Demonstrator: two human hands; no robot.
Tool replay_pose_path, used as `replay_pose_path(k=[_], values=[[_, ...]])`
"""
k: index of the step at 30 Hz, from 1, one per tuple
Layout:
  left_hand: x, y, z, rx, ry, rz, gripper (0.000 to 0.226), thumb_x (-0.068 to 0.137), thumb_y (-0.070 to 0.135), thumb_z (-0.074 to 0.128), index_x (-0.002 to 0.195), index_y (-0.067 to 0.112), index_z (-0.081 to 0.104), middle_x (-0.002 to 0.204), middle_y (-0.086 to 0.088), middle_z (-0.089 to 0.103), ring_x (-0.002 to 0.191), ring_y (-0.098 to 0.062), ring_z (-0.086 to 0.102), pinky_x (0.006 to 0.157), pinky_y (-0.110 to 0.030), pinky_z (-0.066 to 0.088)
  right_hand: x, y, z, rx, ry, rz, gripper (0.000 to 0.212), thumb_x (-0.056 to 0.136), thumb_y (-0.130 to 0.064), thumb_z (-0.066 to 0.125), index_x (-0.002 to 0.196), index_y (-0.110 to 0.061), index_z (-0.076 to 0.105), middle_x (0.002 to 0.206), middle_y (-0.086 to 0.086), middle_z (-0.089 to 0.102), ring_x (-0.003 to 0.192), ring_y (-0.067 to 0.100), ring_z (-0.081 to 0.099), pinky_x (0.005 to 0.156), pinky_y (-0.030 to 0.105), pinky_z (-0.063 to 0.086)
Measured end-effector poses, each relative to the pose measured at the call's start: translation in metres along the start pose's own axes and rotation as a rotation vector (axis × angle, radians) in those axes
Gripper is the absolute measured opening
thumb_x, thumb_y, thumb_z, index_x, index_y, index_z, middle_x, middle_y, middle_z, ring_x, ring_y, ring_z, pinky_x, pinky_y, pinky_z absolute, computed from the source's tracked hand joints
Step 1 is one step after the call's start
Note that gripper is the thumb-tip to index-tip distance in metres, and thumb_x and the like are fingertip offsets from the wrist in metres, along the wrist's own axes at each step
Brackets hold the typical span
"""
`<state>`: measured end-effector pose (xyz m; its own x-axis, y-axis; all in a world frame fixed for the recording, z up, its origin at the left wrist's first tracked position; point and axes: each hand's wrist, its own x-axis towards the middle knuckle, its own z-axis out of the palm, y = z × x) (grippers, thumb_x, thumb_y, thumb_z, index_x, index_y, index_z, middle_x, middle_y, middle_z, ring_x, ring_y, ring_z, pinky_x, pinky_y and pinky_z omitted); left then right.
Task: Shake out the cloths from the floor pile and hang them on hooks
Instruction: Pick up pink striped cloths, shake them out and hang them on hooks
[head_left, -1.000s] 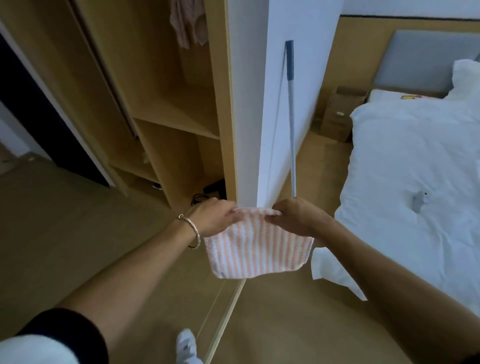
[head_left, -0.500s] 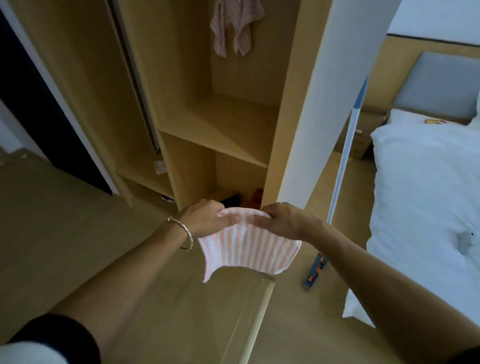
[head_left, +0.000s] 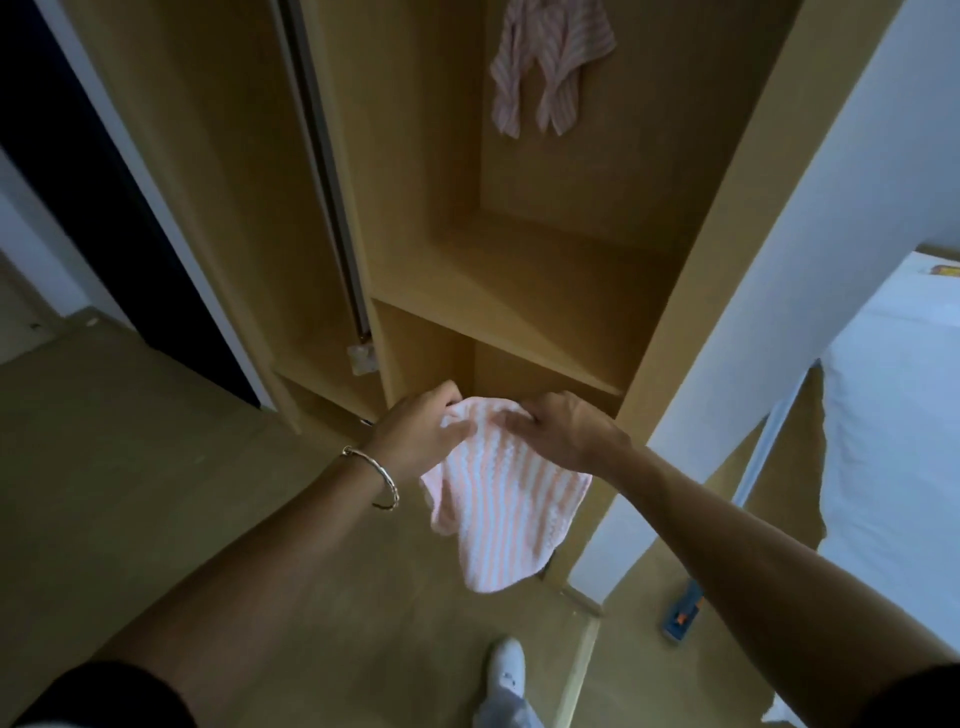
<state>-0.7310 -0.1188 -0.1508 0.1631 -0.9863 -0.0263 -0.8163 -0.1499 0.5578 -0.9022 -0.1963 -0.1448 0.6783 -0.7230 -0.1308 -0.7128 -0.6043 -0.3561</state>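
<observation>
2x cloths (head_left: 504, 509) (head_left: 550, 67), 2x hands (head_left: 421, 436) (head_left: 566, 431), 1x bracelet (head_left: 382, 478), 1x mop (head_left: 683, 616), 1x bed (head_left: 893, 415)

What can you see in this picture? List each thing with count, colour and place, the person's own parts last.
Wardrobe: one, light wood, open, centre.
Held cloth: one, pink and white stripes, low in front of the wardrobe.
Hung cloth: one, pink striped, high on the wardrobe's back wall.
Bed: one, white, right edge.
Floor: one, wood-coloured, left and bottom.
Mop: one, blue head, on the floor at right.
Bracelet: one, metal, left wrist.
Foot: one, white-clad, bottom centre.
Left hand: one, grips the held cloth's top edge.
Right hand: one, grips the same edge.
</observation>
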Motion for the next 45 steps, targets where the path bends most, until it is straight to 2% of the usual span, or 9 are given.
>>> replay_pose_path(k=[3, 9, 11, 15, 21, 30, 36, 43, 45], values=[[0.033, -0.016, -0.026, 0.061, 0.026, -0.017, 0.023, 0.087, 0.040, 0.058, 0.081, 0.023, 0.043, 0.066, 0.006, 0.050, 0.061, -0.014, 0.047, 0.052, -0.029, 0.030, 0.045, -0.004, -0.007, -0.013, 0.013, -0.032, 0.050, 0.100, -0.051, 0.029, 0.091, -0.012, 0.059, 0.071, 0.002, 0.054, 0.063, 0.014, 0.052, 0.061, 0.031, 0.042], [0.125, -0.025, -0.080, 0.173, 0.144, -0.037, 0.029, 0.088, 0.044, 0.056, 0.076, 0.022, 0.042, 0.063, 0.005, 0.047, 0.065, -0.018, 0.048, 0.050, -0.026, 0.029, 0.154, 0.003, -0.060, 0.071, 0.106, -0.127, 0.046, 0.099, -0.046, 0.040, 0.065, -0.016, 0.044, 0.066, -0.001, 0.047, 0.070, 0.020, 0.049, 0.058, 0.031, 0.031], [0.157, -0.028, -0.098, 0.236, 0.186, -0.029, 0.036, 0.089, 0.049, 0.052, 0.069, 0.024, 0.036, 0.063, 0.004, 0.048, 0.067, -0.023, 0.052, 0.053, -0.030, 0.033, 0.189, 0.008, -0.079, 0.112, 0.116, -0.126, 0.047, 0.098, -0.050, 0.039, 0.071, -0.014, 0.052, 0.069, -0.001, 0.053, 0.073, 0.018, 0.053, 0.059, 0.024, 0.035], [0.212, -0.032, -0.124, 0.212, 0.287, 0.017, 0.036, 0.090, 0.049, 0.047, 0.066, 0.025, 0.035, 0.066, 0.001, 0.050, 0.070, -0.028, 0.055, 0.063, -0.037, 0.044, 0.241, 0.013, -0.108, 0.267, 0.135, -0.129, 0.055, 0.097, -0.057, 0.034, 0.113, -0.014, 0.063, 0.108, 0.005, 0.066, 0.096, 0.018, 0.060, 0.082, 0.030, 0.044], [0.277, -0.023, -0.134, 0.182, 0.365, 0.082, 0.031, 0.091, 0.040, 0.053, 0.068, 0.021, 0.044, 0.068, 0.006, 0.044, 0.073, -0.023, 0.052, 0.063, -0.032, 0.037, 0.277, 0.033, -0.134, 0.200, 0.243, -0.147, 0.049, 0.098, -0.052, 0.035, 0.099, -0.014, 0.066, 0.092, 0.005, 0.067, 0.086, 0.020, 0.061, 0.073, 0.030, 0.042], [0.390, 0.025, -0.109, 0.045, 0.193, 0.233, 0.036, 0.091, 0.043, 0.054, 0.068, 0.018, 0.044, 0.073, -0.007, 0.057, 0.073, -0.028, 0.055, 0.062, -0.035, 0.034, 0.325, 0.110, -0.151, 0.333, 0.455, 0.167, 0.047, 0.096, -0.055, 0.038, 0.097, -0.019, 0.069, 0.097, 0.004, 0.070, 0.095, 0.021, 0.064, 0.073, 0.027, 0.039], [0.485, 0.069, -0.108, -0.066, 0.188, 0.460, 0.036, 0.090, 0.051, 0.049, 0.076, 0.018, 0.055, 0.076, -0.006, 0.063, 0.080, -0.027, 0.062, 0.060, -0.029, 0.035, 0.355, 0.158, -0.196, 0.270, 0.590, 0.302, 0.058, 0.094, -0.061, 0.033, 0.084, -0.015, 0.066, 0.084, 0.006, 0.069, 0.081, 0.021, 0.064, 0.073, 0.034, 0.049], [0.587, 0.086, -0.120, -0.262, 0.171, 0.651, 0.050, 0.079, 0.067, 0.037, 0.084, 0.022, 0.057, 0.079, -0.004, 0.067, 0.079, -0.025, 0.064, 0.071, -0.038, 0.051, 0.394, 0.196, -0.258, 0.366, 0.692, 0.348, 0.032, 0.092, -0.041, 0.057, 0.069, -0.019, 0.055, 0.064, -0.006, 0.052, 0.061, 0.007, 0.048, 0.065, 0.032, 0.040], [0.607, 0.090, -0.121, -0.308, 0.144, 0.652, 0.047, 0.079, 0.065, 0.041, 0.085, 0.022, 0.059, 0.079, -0.003, 0.067, 0.081, -0.024, 0.064, 0.073, -0.039, 0.051, 0.398, 0.200, -0.272, 0.362, 0.710, 0.363, 0.020, 0.090, -0.039, 0.061, 0.081, -0.023, 0.053, 0.074, -0.006, 0.056, 0.068, 0.007, 0.052, 0.067, 0.030, 0.041]])
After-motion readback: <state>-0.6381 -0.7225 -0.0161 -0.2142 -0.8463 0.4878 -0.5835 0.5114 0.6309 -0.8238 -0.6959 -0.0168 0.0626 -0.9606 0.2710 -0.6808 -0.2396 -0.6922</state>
